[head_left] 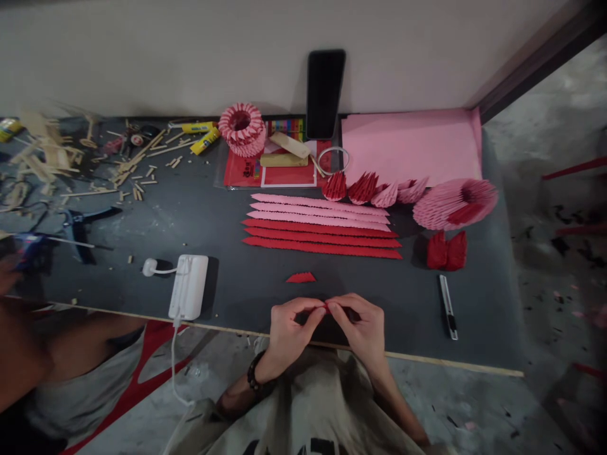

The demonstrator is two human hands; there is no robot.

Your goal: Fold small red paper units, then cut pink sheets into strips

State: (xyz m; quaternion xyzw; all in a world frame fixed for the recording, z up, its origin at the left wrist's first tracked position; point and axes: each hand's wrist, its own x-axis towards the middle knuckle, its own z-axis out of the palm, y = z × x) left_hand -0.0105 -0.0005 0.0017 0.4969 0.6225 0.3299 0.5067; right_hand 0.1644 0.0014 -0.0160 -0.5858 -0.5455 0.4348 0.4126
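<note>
My left hand point(290, 328) and my right hand point(361, 327) meet near the table's front edge, fingertips pinched together on a small red paper piece point(326, 307). A folded red paper triangle point(300, 277) lies just beyond them. Further back, several long rows of folded pieces, pink and red point(322, 226), lie side by side.
A dark table point(227, 215) holds a pink ring of folded pieces point(455, 202), red folded stacks point(446, 250), a utility knife point(447, 307), pink paper sheets point(410, 146), an upright phone point(325, 93), a white power bank point(188, 286), glue tubes and wood sticks point(137, 165). Another person sits at left point(28, 354).
</note>
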